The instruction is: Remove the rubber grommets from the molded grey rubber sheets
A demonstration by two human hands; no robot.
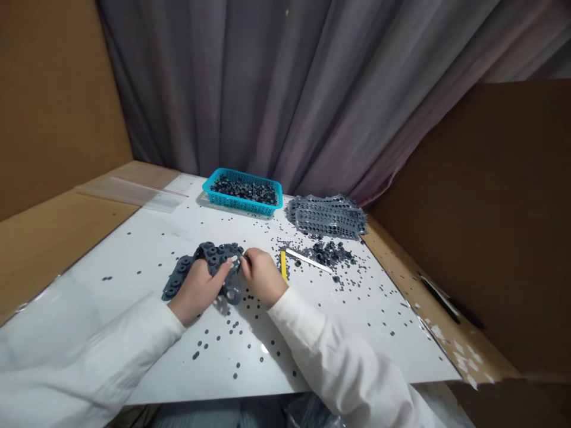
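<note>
A dark grey rubbery sheet (178, 274) with rows of round raised parts is bent up between my hands, over the white board. My left hand (201, 285) is closed on the sheet's middle, its thumb pointing right. My right hand (263, 274) pinches at the sheet's right edge, close to the left thumb tip; what lies between its fingertips is too small to tell. Just right of my right hand are a yellow strip (284, 265) and a white stick (308, 260).
A turquoise basket (243, 205) full of small dark parts stands at the back. To its right lie stacked grey sheets (328, 217), with a pile of dark pieces (332, 254) in front. Small dark discs dot the white board (147, 238). A pen (439, 299) lies at the right.
</note>
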